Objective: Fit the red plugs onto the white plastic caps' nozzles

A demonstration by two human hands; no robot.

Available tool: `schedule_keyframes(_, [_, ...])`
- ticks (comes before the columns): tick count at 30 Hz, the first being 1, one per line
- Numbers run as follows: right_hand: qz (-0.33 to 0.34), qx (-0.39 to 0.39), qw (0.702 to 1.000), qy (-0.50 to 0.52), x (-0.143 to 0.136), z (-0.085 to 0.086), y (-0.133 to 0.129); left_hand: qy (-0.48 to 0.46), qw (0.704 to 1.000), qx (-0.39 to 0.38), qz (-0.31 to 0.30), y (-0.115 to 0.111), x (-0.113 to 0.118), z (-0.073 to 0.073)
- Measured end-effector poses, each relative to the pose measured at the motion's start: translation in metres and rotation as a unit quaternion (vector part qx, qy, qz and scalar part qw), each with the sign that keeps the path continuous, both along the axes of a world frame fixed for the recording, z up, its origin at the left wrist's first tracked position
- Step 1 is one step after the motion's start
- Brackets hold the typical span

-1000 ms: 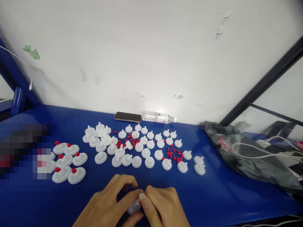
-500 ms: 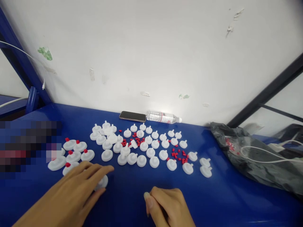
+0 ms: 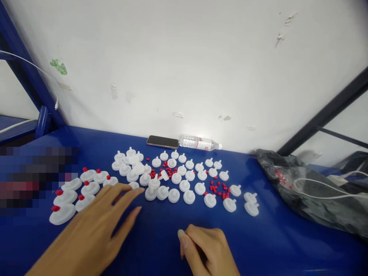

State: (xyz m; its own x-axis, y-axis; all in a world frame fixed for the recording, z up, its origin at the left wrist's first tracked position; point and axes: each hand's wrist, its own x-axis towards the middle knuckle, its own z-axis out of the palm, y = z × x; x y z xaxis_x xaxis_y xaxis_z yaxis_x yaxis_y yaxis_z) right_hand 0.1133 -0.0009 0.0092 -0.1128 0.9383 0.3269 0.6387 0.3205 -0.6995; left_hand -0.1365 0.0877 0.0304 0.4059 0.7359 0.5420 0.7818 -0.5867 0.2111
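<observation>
My left hand (image 3: 100, 218) is over the near left of the blue table, thumb and fingers apart, with nothing visible between them. Its fingertips are close to a white plastic disc with a narrow stem (image 3: 173, 196) group, and they partly cover one disc (image 3: 133, 185). My right hand (image 3: 208, 247) rests near the front edge, thumb pressed against curled fingers; whatever they may hold is hidden. Left of my left hand are several white discs topped with red caps (image 3: 62, 214). Many uncapped discs spread across the middle, with loose small red caps (image 3: 222, 191) among them.
A phone (image 3: 162, 142) and a clear bottle (image 3: 198, 142) lie along the wall. At right is a dark plastic bag (image 3: 304, 207) with a white cable (image 3: 322, 196) across it. A blurred-out area covers the far left.
My left hand has moved up and right and let go of the white disc. A red-capped disc now shows at the near left of the capped group. The right hand is nearly still.
</observation>
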Motion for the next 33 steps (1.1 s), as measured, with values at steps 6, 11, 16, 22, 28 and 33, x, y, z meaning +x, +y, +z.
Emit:
schedule_keyframes(6, [0.005,-0.003,1.0,0.014,0.0,-0.001,0.0,0.078,0.996,0.028,-0.031,-0.005,0.03,-0.005])
schedule_keyframes(11, [-0.005,-0.01,1.0,0.003,0.0,-0.002,-0.001,0.052,0.998,-0.025,0.0,-0.002,0.025,-0.013])
schedule_keyframes(16, [-0.004,-0.014,1.0,0.006,-0.001,0.001,-0.001,0.027,0.997,-0.069,0.026,0.001,0.023,-0.015])
schedule_keyframes(22, [0.001,-0.026,1.0,0.014,0.0,0.007,0.0,-0.017,0.99,-0.13,0.048,0.001,0.028,-0.01])
schedule_keyframes(28, [-0.013,-0.057,0.998,0.033,0.0,0.017,-0.001,-0.018,0.986,-0.158,0.055,-0.001,0.03,-0.011])
schedule_keyframes(33, [-0.041,-0.056,0.997,0.039,-0.003,0.022,-0.002,0.008,0.99,-0.129,0.062,0.008,0.024,-0.029])
